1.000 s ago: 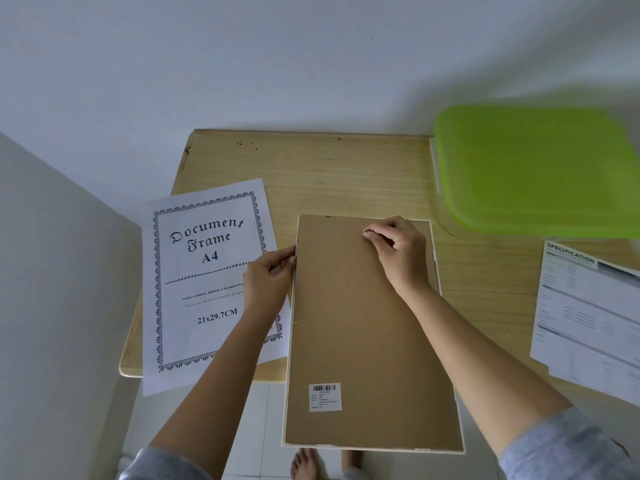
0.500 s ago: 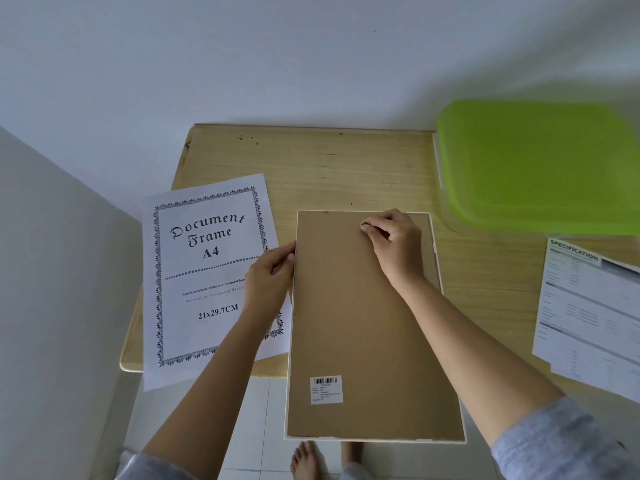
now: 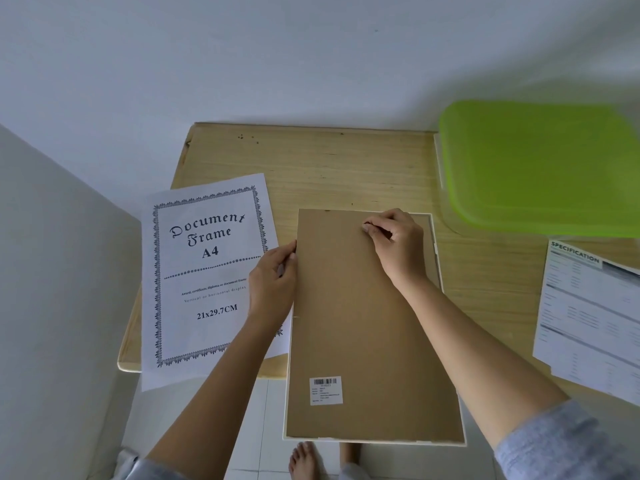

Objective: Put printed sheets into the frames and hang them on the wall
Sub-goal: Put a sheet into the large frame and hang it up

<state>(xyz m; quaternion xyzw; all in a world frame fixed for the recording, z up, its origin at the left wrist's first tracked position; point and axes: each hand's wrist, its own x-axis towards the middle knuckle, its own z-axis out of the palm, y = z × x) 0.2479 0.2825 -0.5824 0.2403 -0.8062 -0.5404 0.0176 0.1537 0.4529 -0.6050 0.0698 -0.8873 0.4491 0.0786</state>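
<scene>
A white picture frame (image 3: 437,252) lies face down on the wooden table (image 3: 346,168), its brown backing board (image 3: 356,323) up and its near end hanging past the table's front edge. My left hand (image 3: 273,282) grips the frame's left edge. My right hand (image 3: 394,242) rests on the board near its far end, thumb and forefinger pinching something small that I cannot make out. A printed sheet reading "Document Frame A4" (image 3: 204,271) lies to the left of the frame. A second printed sheet headed "Specification" (image 3: 588,317) lies at the right.
A clear bin with a lime-green lid (image 3: 540,168) stands at the table's back right. White walls close in behind and on the left. A barcode sticker (image 3: 325,390) sits on the board's near end. Bare feet (image 3: 304,460) show on the tiled floor below.
My right hand has slid slightly toward the board's far end. The frame and my left hand have stayed in place; the view has shifted a little.
</scene>
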